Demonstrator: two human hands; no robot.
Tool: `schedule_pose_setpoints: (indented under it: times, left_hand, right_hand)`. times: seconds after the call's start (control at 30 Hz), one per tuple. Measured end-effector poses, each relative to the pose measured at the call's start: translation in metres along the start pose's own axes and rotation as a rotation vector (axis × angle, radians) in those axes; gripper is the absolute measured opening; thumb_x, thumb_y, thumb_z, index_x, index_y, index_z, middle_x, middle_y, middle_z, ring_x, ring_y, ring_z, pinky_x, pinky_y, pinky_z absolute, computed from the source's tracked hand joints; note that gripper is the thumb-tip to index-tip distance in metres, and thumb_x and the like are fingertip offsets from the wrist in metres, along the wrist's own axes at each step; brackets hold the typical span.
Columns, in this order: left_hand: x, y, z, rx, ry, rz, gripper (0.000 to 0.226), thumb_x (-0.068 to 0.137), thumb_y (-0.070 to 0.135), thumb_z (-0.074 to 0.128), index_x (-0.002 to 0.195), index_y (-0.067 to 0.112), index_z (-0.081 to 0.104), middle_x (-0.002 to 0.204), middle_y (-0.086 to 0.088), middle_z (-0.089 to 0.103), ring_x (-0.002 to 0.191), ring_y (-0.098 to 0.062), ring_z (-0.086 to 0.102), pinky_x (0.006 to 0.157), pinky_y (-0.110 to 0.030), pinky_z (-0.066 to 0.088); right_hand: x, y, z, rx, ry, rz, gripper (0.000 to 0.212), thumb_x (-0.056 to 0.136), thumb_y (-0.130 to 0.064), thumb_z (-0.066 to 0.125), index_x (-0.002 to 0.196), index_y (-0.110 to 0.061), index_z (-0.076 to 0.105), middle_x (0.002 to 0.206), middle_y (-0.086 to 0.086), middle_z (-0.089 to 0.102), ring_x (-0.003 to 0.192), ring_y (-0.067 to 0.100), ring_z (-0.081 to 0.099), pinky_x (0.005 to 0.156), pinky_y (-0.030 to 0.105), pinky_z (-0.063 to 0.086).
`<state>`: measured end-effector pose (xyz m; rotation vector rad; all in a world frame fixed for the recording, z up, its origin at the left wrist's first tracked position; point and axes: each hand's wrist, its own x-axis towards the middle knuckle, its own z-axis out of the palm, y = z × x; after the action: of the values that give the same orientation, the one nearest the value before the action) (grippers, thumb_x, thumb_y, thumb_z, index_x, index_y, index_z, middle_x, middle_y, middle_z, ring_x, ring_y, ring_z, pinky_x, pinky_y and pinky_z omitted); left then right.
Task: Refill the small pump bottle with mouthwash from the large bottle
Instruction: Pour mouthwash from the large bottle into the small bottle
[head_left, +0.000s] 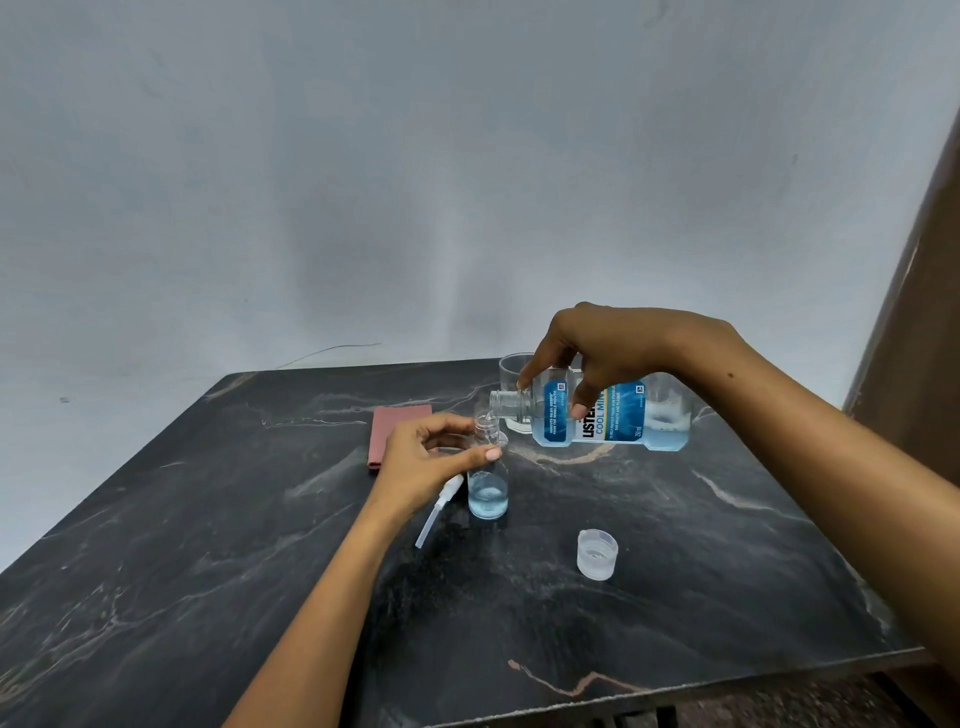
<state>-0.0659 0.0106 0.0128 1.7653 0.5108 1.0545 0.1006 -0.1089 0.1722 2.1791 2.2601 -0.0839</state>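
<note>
Two bottles in play. Right hand (618, 353) grips large bottle (597, 415) from above, long axis near horizontal, mouth pointing toward left hand (431, 457). Left hand's fingers curl round the upright small bottle (487, 478), about a quarter full, just below that mouth. Risk: narrow neck; slight misalignment or overtilt spills mouthwash onto table (208, 545).

cap (597, 554) near right, cloth (400, 434) behind

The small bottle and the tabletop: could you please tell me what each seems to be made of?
The small bottle looks like clear glossy plastic, possibly glass: blue liquid shows through its wall. The tabletop looks like polished dark stone or a stone-look laminate, with pale veins and a soft sheen.
</note>
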Motion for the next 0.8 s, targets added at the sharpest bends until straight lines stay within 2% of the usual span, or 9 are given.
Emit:
schedule_pose_setpoints:
  times: [0.3, 0.4, 0.53, 0.8]
  left_hand:
    - [-0.0004, 0.0018, -0.0006, 0.014, -0.011, 0.001, 0.032, 0.057, 0.024, 0.086, 0.086, 0.020, 0.073, 0.076, 0.010, 0.074, 0.072, 0.004, 0.067, 0.065, -0.008, 0.050]
    - [-0.0012, 0.0030, -0.0002, 0.007, -0.011, 0.000, 0.033, 0.053, 0.029, 0.085, 0.083, 0.024, 0.071, 0.073, 0.017, 0.073, 0.073, 0.005, 0.067, 0.064, -0.007, 0.049]
    - [-0.0013, 0.0024, -0.0003, -0.005, -0.008, 0.002, 0.036, 0.050, 0.035, 0.084, 0.082, 0.026, 0.071, 0.074, 0.018, 0.073, 0.073, 0.004, 0.067, 0.064, -0.008, 0.049]
    - [0.0005, -0.0010, -0.0009, 0.005, -0.010, -0.006, 0.046, 0.048, 0.039, 0.084, 0.088, 0.019, 0.073, 0.085, 0.004, 0.074, 0.076, 0.000, 0.068, 0.066, -0.011, 0.050]
  right_hand:
    - [0.0008, -0.0030, -0.0009, 0.003, -0.009, 0.017, 0.056, 0.074, -0.008, 0.078, 0.125, -0.027, 0.062, 0.122, 0.000, 0.067, 0.103, 0.013, 0.062, 0.090, 0.035, 0.055]
    - [0.0010, -0.0039, -0.0012, 0.002, -0.016, 0.019, 0.056, 0.074, -0.009, 0.077, 0.125, -0.027, 0.061, 0.123, 0.000, 0.066, 0.105, 0.014, 0.063, 0.090, 0.035, 0.055]
    - [0.0019, -0.0043, -0.0024, -0.004, -0.025, 0.024, 0.057, 0.073, -0.009, 0.078, 0.125, -0.028, 0.062, 0.120, 0.001, 0.068, 0.105, 0.015, 0.063, 0.084, 0.032, 0.055]
    - [0.0019, -0.0053, -0.0039, -0.003, -0.033, 0.030, 0.056, 0.073, -0.009, 0.078, 0.125, -0.027, 0.062, 0.120, 0.000, 0.068, 0.105, 0.015, 0.063, 0.076, 0.025, 0.051]
